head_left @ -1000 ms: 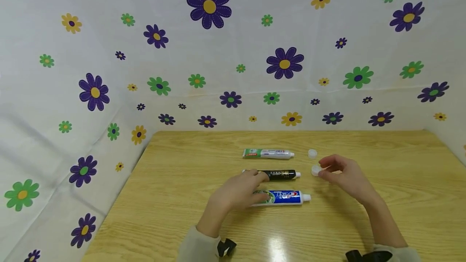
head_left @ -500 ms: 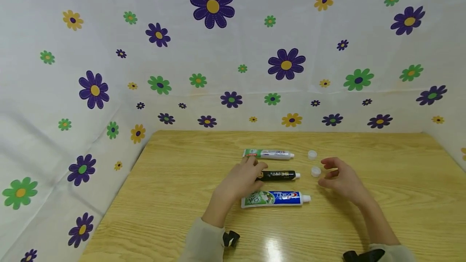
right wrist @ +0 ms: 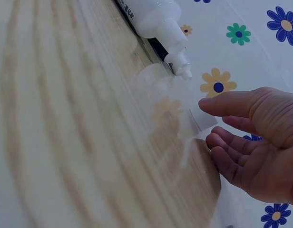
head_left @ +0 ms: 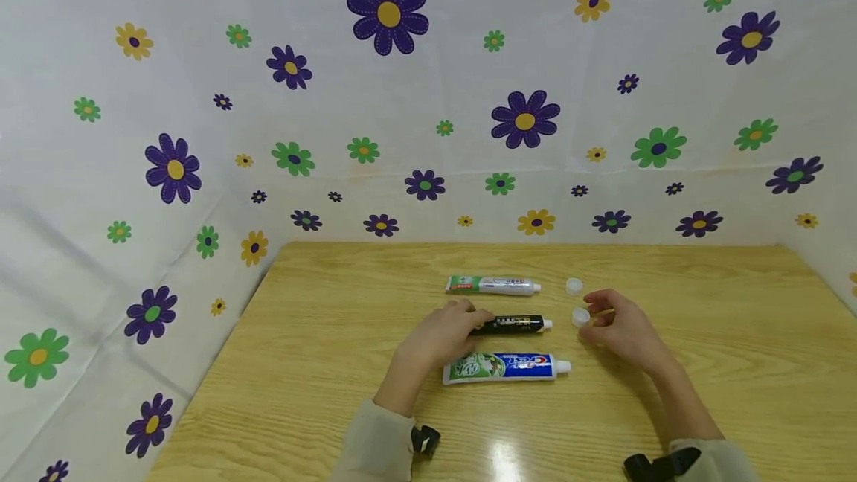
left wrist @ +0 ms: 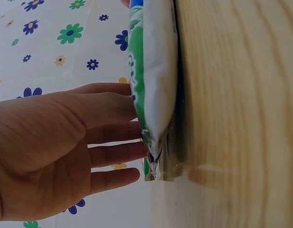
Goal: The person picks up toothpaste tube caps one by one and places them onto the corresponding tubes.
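Observation:
My left hand lies over the crimped end of the black toothpaste tube; whether the fingertips press it is hard to see. In the left wrist view its fingers extend fairly straight behind the blue-and-green toothpaste tube, and the thumb tip is hidden. My right hand has its thumb and index finger apart around the nearer clear round cap, which lies on the table. No cap shows between those fingers in the right wrist view. A second cap lies just beyond.
A smaller green-and-silver toothpaste tube lies farthest back. All three tubes lie in parallel with their white nozzles pointing right. Under them is a wood-grain table, and flower-patterned cloth hangs behind and at the sides.
My left hand has drawn off the blue-and-green tube, and its fingers now lie around the black tube's end. My right hand backed off the nearer cap, then came close again.

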A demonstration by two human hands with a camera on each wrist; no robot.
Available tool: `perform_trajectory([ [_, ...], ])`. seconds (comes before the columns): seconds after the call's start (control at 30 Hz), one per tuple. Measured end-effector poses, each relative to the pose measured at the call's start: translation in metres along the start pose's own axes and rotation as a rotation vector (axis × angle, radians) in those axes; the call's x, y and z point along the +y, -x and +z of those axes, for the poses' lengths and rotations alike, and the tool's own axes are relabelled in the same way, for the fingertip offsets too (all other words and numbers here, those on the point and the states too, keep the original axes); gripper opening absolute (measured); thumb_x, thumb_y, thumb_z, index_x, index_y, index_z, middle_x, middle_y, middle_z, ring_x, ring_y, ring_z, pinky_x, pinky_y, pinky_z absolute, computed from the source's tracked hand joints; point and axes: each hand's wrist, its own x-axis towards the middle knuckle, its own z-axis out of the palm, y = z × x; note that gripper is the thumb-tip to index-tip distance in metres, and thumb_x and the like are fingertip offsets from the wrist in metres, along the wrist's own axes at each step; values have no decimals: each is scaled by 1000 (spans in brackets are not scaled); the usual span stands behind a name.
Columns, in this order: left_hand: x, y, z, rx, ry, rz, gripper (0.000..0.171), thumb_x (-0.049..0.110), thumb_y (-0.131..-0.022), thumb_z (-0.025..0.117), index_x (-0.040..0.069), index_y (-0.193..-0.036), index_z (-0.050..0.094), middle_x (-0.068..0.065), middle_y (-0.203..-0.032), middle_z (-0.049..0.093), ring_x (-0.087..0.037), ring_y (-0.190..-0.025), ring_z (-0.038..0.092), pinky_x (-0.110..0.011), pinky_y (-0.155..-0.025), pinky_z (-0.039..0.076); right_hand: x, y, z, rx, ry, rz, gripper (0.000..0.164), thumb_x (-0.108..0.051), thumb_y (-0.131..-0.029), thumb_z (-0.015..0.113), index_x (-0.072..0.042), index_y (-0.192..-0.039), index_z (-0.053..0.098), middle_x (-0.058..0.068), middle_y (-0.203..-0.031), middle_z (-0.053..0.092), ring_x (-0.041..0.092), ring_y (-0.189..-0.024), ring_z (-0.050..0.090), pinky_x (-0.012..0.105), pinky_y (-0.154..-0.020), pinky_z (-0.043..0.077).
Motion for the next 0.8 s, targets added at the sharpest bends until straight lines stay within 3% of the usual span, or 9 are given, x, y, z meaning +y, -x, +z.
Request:
perform_trajectory([
  [0.37,3,-2,2,8,36,-16,42,20,-99,62,23,-141,55,-6,-128,59,-23,-115,57,-40,-95,52,1,-2,5,10,83,-12,42,-14,-85,75,5,-119,59,15,-105,62,23,-89,55,32,-76,46],
  [0.63,7,-7,8,20,-29,3,35,20,-100,60,19,-134,54,-6,-132,61,-26,-119,59,-41,-96,52,2,-2,7,14,95,4,37,-15,-86,76,3,-115,61,13,-103,63,24,-90,54,34,-76,45],
  [0.8,7,-7,9,24,-12,-14,31,18,-99,62,18,-130,55,-6,-125,62,-23,-112,61,-38,-91,53,1,-2,7,9,81,-22,37,-15,-85,76,2,-114,62,13,-104,63,23,-89,55,34,-76,46],
])
